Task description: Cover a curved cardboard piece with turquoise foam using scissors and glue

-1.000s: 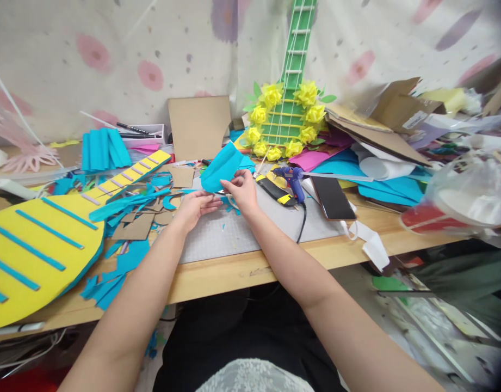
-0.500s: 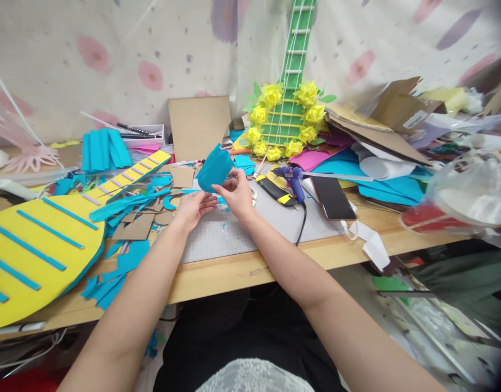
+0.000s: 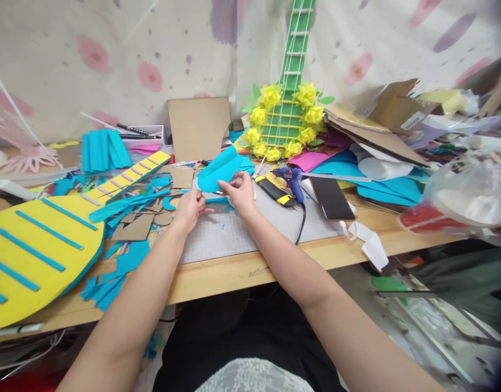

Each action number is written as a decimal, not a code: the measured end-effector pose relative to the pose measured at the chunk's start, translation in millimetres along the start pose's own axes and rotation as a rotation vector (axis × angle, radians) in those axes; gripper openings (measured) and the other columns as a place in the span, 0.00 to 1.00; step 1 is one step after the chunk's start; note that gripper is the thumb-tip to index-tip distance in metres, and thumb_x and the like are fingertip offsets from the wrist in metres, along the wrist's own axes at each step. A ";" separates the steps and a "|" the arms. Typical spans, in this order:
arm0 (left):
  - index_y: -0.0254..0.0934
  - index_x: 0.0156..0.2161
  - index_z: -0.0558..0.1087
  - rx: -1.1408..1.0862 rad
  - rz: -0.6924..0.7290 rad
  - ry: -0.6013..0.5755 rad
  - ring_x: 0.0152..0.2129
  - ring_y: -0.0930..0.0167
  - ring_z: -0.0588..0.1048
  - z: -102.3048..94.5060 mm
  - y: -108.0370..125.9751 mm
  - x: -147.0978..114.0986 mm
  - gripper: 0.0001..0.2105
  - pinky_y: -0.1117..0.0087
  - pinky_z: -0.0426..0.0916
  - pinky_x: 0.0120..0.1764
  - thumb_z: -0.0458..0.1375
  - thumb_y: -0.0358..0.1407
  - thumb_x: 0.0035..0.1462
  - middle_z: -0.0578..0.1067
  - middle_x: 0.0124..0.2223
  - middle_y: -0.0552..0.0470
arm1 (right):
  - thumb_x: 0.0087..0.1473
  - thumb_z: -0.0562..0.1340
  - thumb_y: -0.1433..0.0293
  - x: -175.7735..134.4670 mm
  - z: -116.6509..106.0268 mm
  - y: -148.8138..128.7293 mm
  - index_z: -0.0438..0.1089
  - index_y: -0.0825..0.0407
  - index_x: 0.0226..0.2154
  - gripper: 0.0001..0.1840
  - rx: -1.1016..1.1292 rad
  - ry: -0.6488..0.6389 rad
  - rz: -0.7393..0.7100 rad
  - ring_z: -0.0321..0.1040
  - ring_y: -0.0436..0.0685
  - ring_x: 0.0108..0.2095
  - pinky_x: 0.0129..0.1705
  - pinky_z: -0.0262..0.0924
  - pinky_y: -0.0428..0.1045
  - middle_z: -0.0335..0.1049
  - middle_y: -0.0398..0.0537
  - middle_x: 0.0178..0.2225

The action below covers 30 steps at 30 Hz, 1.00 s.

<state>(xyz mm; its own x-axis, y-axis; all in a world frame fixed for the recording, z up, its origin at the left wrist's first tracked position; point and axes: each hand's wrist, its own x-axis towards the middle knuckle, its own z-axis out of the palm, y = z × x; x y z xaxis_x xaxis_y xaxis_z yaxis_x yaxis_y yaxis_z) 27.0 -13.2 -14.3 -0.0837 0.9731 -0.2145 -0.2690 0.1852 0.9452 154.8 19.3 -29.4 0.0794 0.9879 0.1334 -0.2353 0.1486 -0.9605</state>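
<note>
A curved piece of blue crepe paper (image 3: 218,170) is held up over the grey cutting mat (image 3: 217,239). At its lower left edge, my left hand (image 3: 191,209) pinches it between curled fingers. My right hand (image 3: 239,193) grips its lower right edge, thumb and fingers pressed together. Just right of my right hand lie a yellow-and-black cutter (image 3: 274,189) and a blue hot glue gun (image 3: 291,179) with a black cord. Cardboard scraps (image 3: 138,226) and blue paper strips are heaped left of my left hand.
A yellow guitar-shaped cutout (image 3: 33,239) with blue bars covers the left of the table. At the back stands a green paper guitar (image 3: 289,109) ringed by yellow flowers. A phone (image 3: 334,198), a paper pile (image 3: 389,188) and a plastic bag with a red-and-white container (image 3: 458,207) occupy the right.
The blue crepe paper has tipped and flattened, its top lower and leaning right. My left hand has curled its fingers more at the paper's left edge.
</note>
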 end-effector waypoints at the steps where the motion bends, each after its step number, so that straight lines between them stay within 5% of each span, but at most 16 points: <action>1: 0.38 0.18 0.52 -0.017 0.035 0.035 0.09 0.81 0.52 -0.9 0.0 1.1 0.18 0.73 0.72 0.24 0.52 0.41 0.54 0.52 0.12 0.63 | 0.37 0.66 0.64 0.7 -0.5 0.8 0.50 0.48 0.32 0.25 -0.010 0.001 0.009 0.67 0.48 0.19 0.22 0.61 0.43 0.61 0.28 0.17; 5: 0.37 0.26 0.59 -0.071 0.102 0.154 0.15 0.78 0.67 -1.2 -0.3 3.0 0.15 0.72 0.72 0.26 0.61 0.43 0.47 0.66 0.19 0.59 | 0.37 0.67 0.66 2.0 -1.0 3.2 0.51 0.49 0.31 0.24 -0.040 -0.002 0.053 0.68 0.48 0.19 0.22 0.63 0.43 0.62 0.29 0.16; 8: 0.36 0.34 0.62 -0.058 0.069 0.069 0.23 0.73 0.74 1.3 -1.1 0.3 0.19 0.71 0.73 0.28 0.67 0.33 0.38 0.74 0.28 0.54 | 0.37 0.67 0.67 2.2 -0.2 4.2 0.52 0.49 0.29 0.22 -0.057 -0.050 0.089 0.68 0.48 0.19 0.22 0.63 0.43 0.63 0.31 0.16; 20: 0.30 0.31 0.67 -0.005 -0.086 -0.049 0.16 0.77 0.71 -5.0 6.9 0.0 0.14 0.77 0.71 0.22 0.65 0.23 0.37 0.72 0.22 0.55 | 0.55 0.55 0.60 2.9 -2.8 -6.3 0.55 0.51 0.23 0.15 -0.007 -0.145 0.272 0.65 0.49 0.16 0.21 0.64 0.46 0.63 0.37 0.14; 25: 0.29 0.28 0.68 -0.005 -0.142 -0.085 0.17 0.78 0.71 -9.7 7.6 0.6 0.07 0.78 0.71 0.23 0.62 0.23 0.42 0.72 0.21 0.53 | 0.54 0.55 0.58 3.7 -8.4 -11.9 0.58 0.51 0.25 0.15 -0.027 -0.153 0.225 0.67 0.51 0.18 0.22 0.65 0.47 0.67 0.41 0.17; 30: 0.31 0.31 0.67 0.009 -0.103 -0.114 0.17 0.76 0.72 -12.2 7.9 0.9 0.12 0.73 0.73 0.25 0.64 0.23 0.39 0.72 0.23 0.55 | 0.48 0.62 0.64 5.6 -11.3 -8.4 0.54 0.50 0.28 0.14 -0.054 -0.133 0.151 0.68 0.51 0.18 0.23 0.65 0.47 0.65 0.37 0.15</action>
<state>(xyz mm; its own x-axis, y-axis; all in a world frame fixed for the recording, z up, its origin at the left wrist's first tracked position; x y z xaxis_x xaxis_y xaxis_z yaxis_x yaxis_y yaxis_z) 13.1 -12.5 -10.1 0.0533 0.9581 -0.2813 -0.2622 0.2853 0.9219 168.1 23.1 -23.4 -0.0826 0.9965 0.0142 -0.1822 -0.0011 -0.9833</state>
